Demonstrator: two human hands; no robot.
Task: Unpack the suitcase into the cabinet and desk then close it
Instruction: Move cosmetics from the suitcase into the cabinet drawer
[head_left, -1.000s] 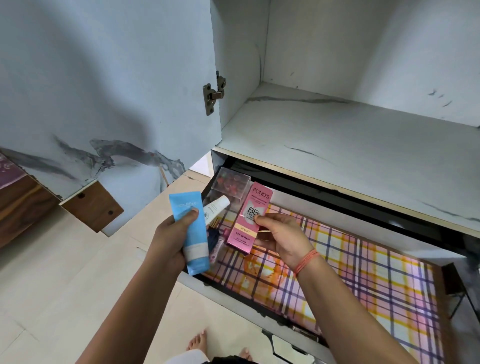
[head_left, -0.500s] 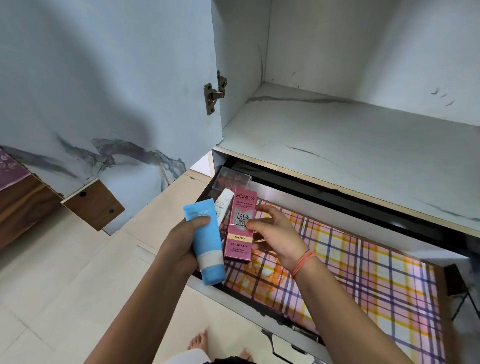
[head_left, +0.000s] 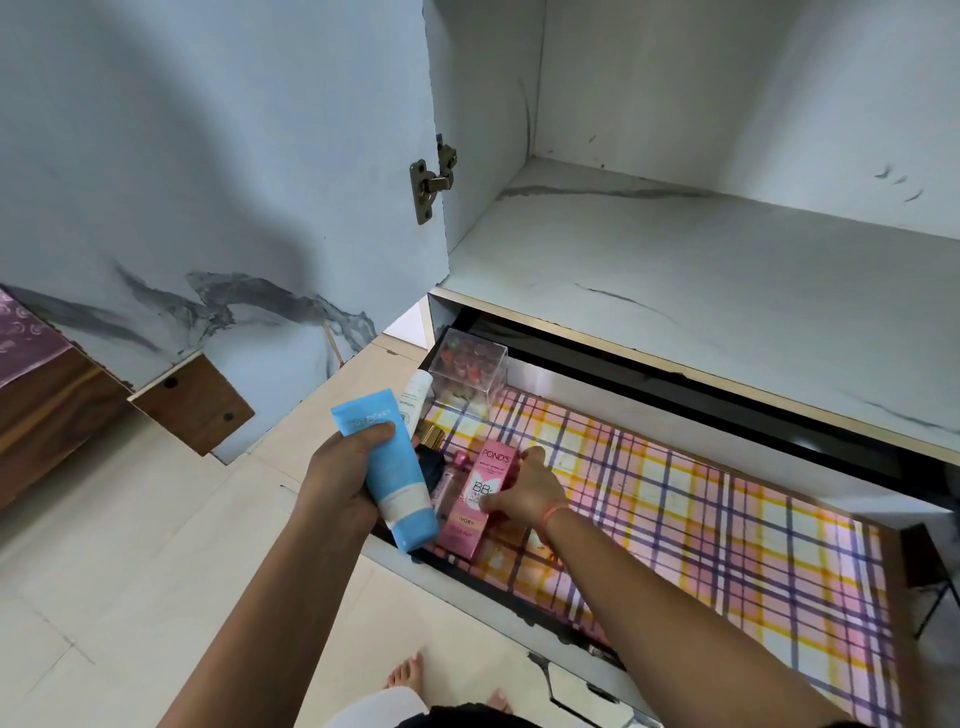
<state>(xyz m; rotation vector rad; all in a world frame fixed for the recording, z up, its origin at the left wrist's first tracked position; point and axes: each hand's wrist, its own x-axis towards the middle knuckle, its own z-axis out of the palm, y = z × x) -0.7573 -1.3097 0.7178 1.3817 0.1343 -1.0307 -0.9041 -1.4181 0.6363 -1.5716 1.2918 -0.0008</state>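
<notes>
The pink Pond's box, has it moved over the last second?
Yes. The pink box, gripped by the right hand, has moved toward the drawer's front edge, away from the clear case in the back left corner.

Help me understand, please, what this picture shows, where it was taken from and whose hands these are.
There is no machine here: a person wears a camera on the head, looking forward and down, so you see their own arms. The left hand grips a blue tube. The right hand holds a pink box low over the open drawer, which has a checked liner. At the drawer's left end lie a white tube, a clear case and some small cosmetics. Above is the cabinet shelf, its door open.
</notes>
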